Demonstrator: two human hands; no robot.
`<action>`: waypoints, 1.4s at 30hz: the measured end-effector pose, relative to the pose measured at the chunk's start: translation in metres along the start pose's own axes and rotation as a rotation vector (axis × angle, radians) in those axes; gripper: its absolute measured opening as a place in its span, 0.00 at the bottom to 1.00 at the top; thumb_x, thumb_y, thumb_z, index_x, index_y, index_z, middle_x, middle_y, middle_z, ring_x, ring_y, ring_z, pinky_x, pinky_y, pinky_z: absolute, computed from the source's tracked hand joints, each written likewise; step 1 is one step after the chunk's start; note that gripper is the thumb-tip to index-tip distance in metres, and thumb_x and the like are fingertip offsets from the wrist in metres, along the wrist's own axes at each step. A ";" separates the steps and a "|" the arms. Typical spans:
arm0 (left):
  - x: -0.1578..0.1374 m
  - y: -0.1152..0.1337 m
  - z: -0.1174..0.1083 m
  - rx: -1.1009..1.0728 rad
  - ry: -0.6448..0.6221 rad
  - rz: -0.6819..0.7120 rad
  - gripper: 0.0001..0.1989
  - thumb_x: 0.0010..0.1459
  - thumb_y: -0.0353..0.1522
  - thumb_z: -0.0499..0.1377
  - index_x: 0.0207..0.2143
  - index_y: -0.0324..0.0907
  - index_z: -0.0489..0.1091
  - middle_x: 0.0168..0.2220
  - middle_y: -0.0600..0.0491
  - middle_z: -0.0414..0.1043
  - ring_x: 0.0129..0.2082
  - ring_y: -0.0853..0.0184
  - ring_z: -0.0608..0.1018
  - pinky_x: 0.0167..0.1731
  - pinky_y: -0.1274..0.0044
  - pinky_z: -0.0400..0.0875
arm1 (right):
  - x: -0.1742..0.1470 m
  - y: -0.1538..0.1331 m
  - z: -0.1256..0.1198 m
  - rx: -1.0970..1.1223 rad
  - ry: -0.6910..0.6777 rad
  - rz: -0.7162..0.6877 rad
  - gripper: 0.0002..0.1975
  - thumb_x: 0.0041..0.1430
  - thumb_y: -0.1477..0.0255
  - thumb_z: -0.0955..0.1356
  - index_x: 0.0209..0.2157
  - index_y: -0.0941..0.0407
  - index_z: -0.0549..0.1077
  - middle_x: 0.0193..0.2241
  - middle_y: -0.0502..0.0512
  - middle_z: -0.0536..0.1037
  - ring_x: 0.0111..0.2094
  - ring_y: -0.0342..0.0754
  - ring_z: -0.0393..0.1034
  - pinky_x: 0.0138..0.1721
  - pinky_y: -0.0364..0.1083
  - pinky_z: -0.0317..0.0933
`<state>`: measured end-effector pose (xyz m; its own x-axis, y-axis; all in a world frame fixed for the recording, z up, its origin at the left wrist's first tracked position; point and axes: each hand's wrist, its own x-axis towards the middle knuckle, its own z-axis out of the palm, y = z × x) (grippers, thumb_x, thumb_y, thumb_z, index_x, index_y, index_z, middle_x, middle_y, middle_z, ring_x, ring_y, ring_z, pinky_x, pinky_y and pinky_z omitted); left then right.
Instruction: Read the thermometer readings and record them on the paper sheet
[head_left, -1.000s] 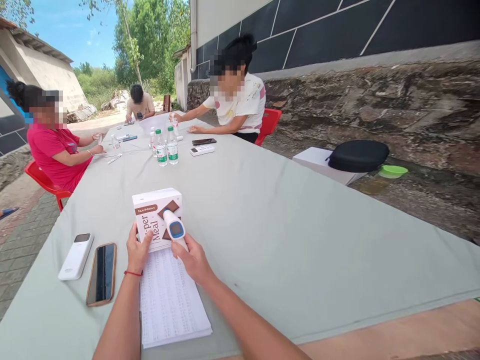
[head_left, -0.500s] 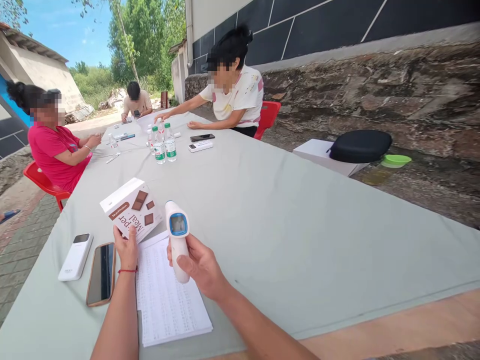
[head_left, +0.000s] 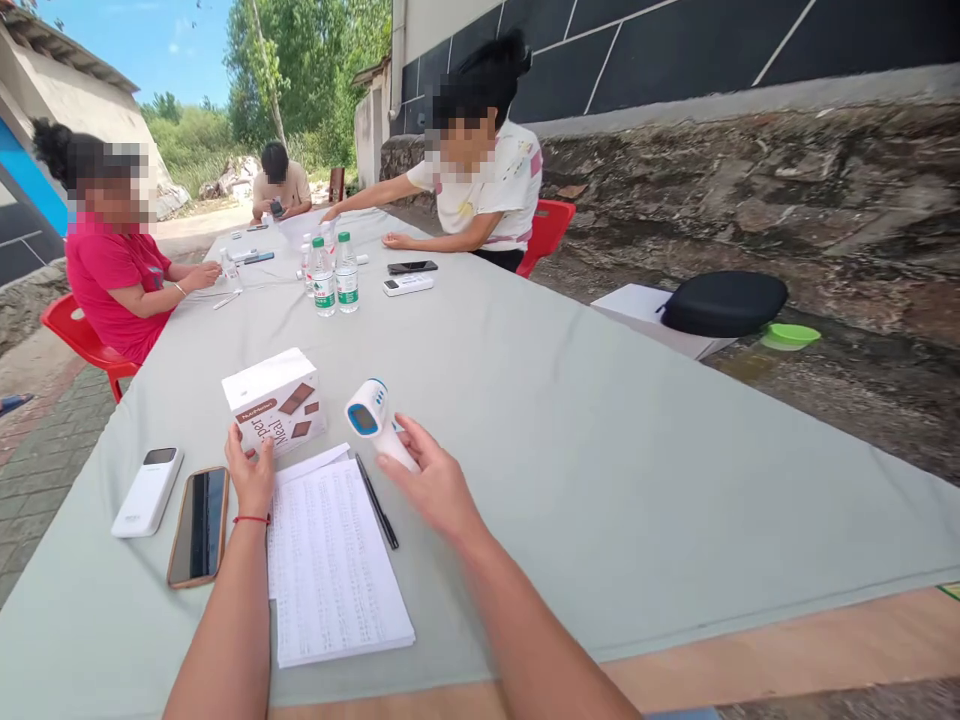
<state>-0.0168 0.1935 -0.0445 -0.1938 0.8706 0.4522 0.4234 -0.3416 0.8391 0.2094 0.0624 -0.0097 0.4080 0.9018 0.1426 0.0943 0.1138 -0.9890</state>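
Observation:
My left hand [head_left: 251, 478] grips the near end of a white cardboard box [head_left: 279, 398] printed with brown chocolate pieces. The box is nearly level at the tabletop; whether its base touches cannot be made out. In my right hand [head_left: 435, 485] is a white infrared thermometer [head_left: 390, 440] with a blue-rimmed screen. It leans to the left, its handle partly hidden by my fingers. Between my forearms lie sheets of paper [head_left: 334, 570] covered in handwriting, and a black pen [head_left: 377, 502] is along their right edge.
A phone [head_left: 199, 527] and a white power bank [head_left: 148, 492] lie left of my arm. Water bottles [head_left: 346, 275], another phone [head_left: 412, 267] and a second white power bank [head_left: 409, 286] are farther up the cloth-covered table [head_left: 637, 480]. Several people sit around it. A black case [head_left: 724, 303] rests at right.
The box has come down from a tilted pose to nearly level. My right hand has moved the thermometer right and tipped it over leftward, uncovering the pen.

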 end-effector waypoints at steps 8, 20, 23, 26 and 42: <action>-0.017 0.024 0.003 0.179 0.075 0.288 0.08 0.53 0.35 0.59 0.30 0.44 0.62 0.32 0.52 0.64 0.35 0.64 0.69 0.38 0.71 0.66 | 0.031 0.068 -0.035 -0.966 0.150 0.032 0.20 0.54 0.69 0.67 0.49 0.55 0.70 0.41 0.62 0.76 0.43 0.56 0.68 0.40 0.50 0.58; -0.053 0.033 0.020 0.339 -0.847 0.407 0.13 0.51 0.41 0.64 0.39 0.46 0.74 0.35 0.51 0.69 0.33 0.63 0.72 0.35 0.72 0.66 | 0.001 0.058 0.007 -0.811 -0.196 -0.116 0.12 0.55 0.68 0.67 0.41 0.54 0.72 0.25 0.50 0.72 0.27 0.48 0.66 0.28 0.45 0.53; -0.055 0.035 0.022 0.438 -0.878 0.476 0.22 0.45 0.46 0.68 0.42 0.49 0.75 0.35 0.50 0.67 0.37 0.60 0.72 0.39 0.70 0.65 | 0.001 0.058 0.006 -0.868 -0.211 -0.045 0.15 0.53 0.74 0.65 0.43 0.54 0.73 0.22 0.49 0.71 0.25 0.47 0.65 0.27 0.44 0.50; -0.056 0.037 0.024 0.469 -0.874 0.497 0.22 0.44 0.48 0.68 0.41 0.50 0.76 0.34 0.50 0.66 0.37 0.60 0.70 0.39 0.69 0.63 | 0.007 0.056 -0.004 -0.743 -0.158 0.013 0.20 0.51 0.73 0.63 0.47 0.53 0.73 0.21 0.48 0.69 0.24 0.47 0.63 0.27 0.45 0.51; -0.059 0.034 0.028 0.539 -0.934 0.471 0.19 0.47 0.42 0.68 0.43 0.50 0.76 0.36 0.49 0.70 0.37 0.58 0.72 0.38 0.70 0.64 | 0.007 0.060 0.015 0.262 0.019 0.131 0.20 0.56 0.54 0.63 0.41 0.56 0.69 0.23 0.46 0.67 0.23 0.42 0.62 0.28 0.44 0.60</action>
<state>0.0337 0.1402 -0.0509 0.7104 0.6969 0.0985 0.6433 -0.6997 0.3108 0.2043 0.0821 -0.0690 0.4183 0.9082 0.0111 -0.1967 0.1025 -0.9751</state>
